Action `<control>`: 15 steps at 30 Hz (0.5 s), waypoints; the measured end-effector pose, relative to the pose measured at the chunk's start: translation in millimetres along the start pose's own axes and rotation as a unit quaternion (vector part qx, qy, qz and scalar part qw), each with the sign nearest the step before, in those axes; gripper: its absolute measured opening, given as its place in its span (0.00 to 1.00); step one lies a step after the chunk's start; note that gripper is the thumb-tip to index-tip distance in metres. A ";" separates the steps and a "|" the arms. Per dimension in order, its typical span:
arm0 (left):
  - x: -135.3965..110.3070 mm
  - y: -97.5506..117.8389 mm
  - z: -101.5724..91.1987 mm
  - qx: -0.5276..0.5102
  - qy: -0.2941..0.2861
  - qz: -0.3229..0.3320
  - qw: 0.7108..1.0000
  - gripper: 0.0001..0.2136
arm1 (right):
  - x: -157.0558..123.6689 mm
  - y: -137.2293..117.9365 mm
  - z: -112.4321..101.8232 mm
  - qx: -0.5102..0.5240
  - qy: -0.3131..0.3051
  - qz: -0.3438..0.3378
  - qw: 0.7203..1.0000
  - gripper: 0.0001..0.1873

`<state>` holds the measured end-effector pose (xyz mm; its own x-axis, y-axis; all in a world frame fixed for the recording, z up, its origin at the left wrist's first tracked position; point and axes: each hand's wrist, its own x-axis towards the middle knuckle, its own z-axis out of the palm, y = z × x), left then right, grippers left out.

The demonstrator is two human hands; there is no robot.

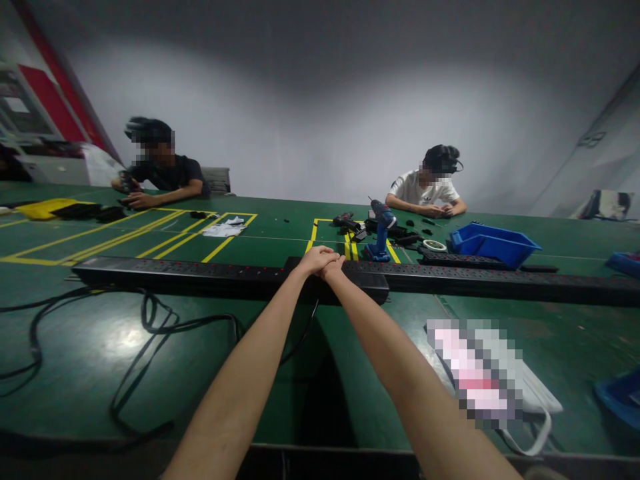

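My left hand (pixel 316 259) and my right hand (pixel 332 267) are clasped over each other in the middle of the view, with nothing to be seen in them. Some of the fingers are hidden where the hands overlap. Both rest at a long black power strip (pixel 190 272) with rows of sockets and small red marks. It lies across the table, and its end (pixel 370 283) overlaps another black power strip (pixel 500 281) running off to the right. A thin black cable (pixel 306 333) shows below my wrists.
Behind the strips stand a blue cordless drill (pixel 382 233), a roll of tape (pixel 435 245) and a blue bin (pixel 493 243). Loops of black cable (pixel 155 323) lie at left. A blurred pink-and-white item (pixel 473 373) lies at right. Two people (pixel 167 170) (pixel 425 187) sit across the green table.
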<state>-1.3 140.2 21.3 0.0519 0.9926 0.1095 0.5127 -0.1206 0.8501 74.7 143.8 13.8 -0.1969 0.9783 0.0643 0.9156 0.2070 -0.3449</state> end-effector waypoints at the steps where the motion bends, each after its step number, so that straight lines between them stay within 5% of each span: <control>1: -1.8 0.7 -0.9 0.007 0.005 0.013 1.000 0.20 | -0.5 0.5 0.0 -0.008 -0.004 0.001 1.000 0.27; 4: -8.9 -0.5 -4.4 0.061 0.045 0.077 0.994 0.18 | -2.4 1.5 -1.5 -0.026 -0.014 0.008 1.000 0.33; 8: -26.8 -11.6 -9.3 0.123 0.118 0.110 0.979 0.18 | -3.9 0.9 -2.9 -0.009 -0.006 0.021 1.000 0.23; 15: -63.5 -26.2 -12.1 0.155 0.131 0.181 0.962 0.21 | -8.0 2.6 0.7 0.035 0.023 0.036 0.998 0.19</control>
<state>-28.4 80.1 -1.7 0.0774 0.8446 0.5298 0.7354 -0.4072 0.5416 78.4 136.5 11.7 -0.1128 0.9904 0.0799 0.8998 0.1360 -0.4147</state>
